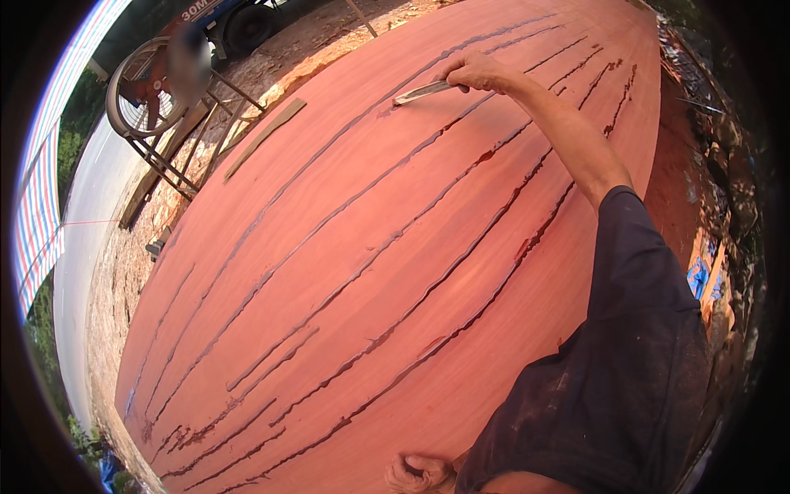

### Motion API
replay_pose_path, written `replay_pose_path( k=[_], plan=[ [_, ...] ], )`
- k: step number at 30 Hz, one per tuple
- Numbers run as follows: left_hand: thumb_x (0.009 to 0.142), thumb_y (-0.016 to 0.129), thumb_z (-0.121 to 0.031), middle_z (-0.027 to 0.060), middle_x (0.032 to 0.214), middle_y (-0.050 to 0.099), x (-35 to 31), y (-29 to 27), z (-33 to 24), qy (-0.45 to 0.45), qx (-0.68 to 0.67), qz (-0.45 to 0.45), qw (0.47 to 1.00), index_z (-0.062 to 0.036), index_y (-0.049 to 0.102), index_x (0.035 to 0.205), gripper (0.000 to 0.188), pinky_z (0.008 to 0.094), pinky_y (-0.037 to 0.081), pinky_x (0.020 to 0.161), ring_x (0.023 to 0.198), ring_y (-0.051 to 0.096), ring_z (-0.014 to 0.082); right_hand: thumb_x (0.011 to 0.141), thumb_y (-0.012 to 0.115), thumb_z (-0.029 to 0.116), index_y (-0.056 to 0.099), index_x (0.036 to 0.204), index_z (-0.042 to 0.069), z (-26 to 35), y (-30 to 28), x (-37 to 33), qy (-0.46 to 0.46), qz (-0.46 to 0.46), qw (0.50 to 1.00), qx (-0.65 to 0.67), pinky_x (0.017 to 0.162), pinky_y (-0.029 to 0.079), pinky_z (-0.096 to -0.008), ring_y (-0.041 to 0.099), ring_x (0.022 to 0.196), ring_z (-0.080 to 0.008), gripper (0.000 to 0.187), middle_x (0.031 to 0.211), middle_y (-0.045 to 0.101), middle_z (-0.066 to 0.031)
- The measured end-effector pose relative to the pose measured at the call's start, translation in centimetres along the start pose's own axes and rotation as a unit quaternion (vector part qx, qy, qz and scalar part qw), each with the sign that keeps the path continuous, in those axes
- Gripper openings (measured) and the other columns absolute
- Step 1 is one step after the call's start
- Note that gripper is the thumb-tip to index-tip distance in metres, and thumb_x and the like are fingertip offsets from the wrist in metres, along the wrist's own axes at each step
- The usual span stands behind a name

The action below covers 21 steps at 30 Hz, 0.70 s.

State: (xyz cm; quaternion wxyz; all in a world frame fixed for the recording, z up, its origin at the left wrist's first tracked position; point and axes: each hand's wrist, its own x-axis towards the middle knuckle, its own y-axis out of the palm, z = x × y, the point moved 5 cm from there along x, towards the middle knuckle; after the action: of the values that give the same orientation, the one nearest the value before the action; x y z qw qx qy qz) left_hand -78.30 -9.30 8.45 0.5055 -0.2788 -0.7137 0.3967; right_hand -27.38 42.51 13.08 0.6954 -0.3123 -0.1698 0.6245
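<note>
A broad reddish surface [346, 247], crossed by several long dark lines of what looks like filler, spreads beneath both hands. Far out over it reaches my right hand [477, 72], closed round a narrow, flat, pale tool like a putty knife [420, 92]. The tool's tip meets the surface beside a small dark smear [387, 111], near one of the lines. Low in the view, my left hand [418, 473] sits by the surface with its fingers curled. A dark patch shows inside its curl, but I cannot make out what it is.
Past the surface's left edge stand a large round fan [146, 90] on a metal frame and a vehicle with a dark wheel [249, 31]. A thin wooden strip [263, 140] lies along that edge. Striped sheeting [39, 222] hangs far left; rubble and blue scraps [701, 278] lie right.
</note>
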Motion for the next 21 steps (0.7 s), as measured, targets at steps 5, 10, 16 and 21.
replay_pose_path(
  k=[5, 10, 16, 21],
  plan=[
    [0.096, 0.065, -0.025, 0.0134, 0.083, 0.062, 0.2, -0.1, -0.1, 0.016, 0.006, -0.004, 1.000, -0.0014, 0.068, 0.098, 0.023, 0.0436, 0.049, 0.072, 0.074, 0.058, 0.0310, 0.081, 0.066, 0.014, 0.081, 0.105, 0.005, 0.5, 0.6, 0.2, -0.037, 0.010, 0.999, 0.018, 0.051, 0.039, -0.0286, 0.054, 0.055, -0.0101, 0.030, 0.066, 0.066, -0.0039],
    [0.096, 0.066, -0.022, 0.0147, 0.092, 0.064, 0.3, -0.2, -0.5, 0.025, -0.001, -0.009, 1.000, -0.0013, 0.069, 0.100, 0.021, 0.0444, 0.050, 0.079, 0.081, 0.061, 0.0319, 0.081, 0.066, 0.013, 0.081, 0.104, 0.003, 1.2, 1.3, -0.2, -0.051, 0.011, 0.999, 0.015, 0.054, 0.041, -0.0266, 0.058, 0.058, -0.0099, 0.029, 0.066, 0.066, -0.0047],
    [0.097, 0.065, -0.022, 0.0146, 0.098, 0.065, -0.2, 0.0, 0.0, 0.019, -0.016, 0.008, 1.000, -0.0013, 0.070, 0.106, 0.023, 0.0471, 0.051, 0.085, 0.089, 0.062, 0.0325, 0.086, 0.065, 0.015, 0.079, 0.112, 0.005, 2.4, 2.8, -1.2, -0.027, 0.044, 0.998, 0.036, 0.044, 0.030, -0.0260, 0.041, 0.048, -0.0050, 0.031, 0.063, 0.061, 0.0001],
    [0.097, 0.059, -0.025, 0.0118, 0.097, 0.066, -0.5, 1.0, 0.8, -0.046, -0.110, -0.028, 0.992, -0.0020, 0.068, 0.102, 0.026, 0.0485, 0.046, 0.087, 0.094, 0.061, 0.0337, 0.091, 0.065, 0.017, 0.075, 0.121, 0.006, 3.4, 4.0, -1.6, -0.022, 0.071, 0.984, 0.162, 0.042, 0.026, -0.0232, 0.036, 0.046, -0.0038, 0.033, 0.066, 0.061, 0.0009]
  ],
)
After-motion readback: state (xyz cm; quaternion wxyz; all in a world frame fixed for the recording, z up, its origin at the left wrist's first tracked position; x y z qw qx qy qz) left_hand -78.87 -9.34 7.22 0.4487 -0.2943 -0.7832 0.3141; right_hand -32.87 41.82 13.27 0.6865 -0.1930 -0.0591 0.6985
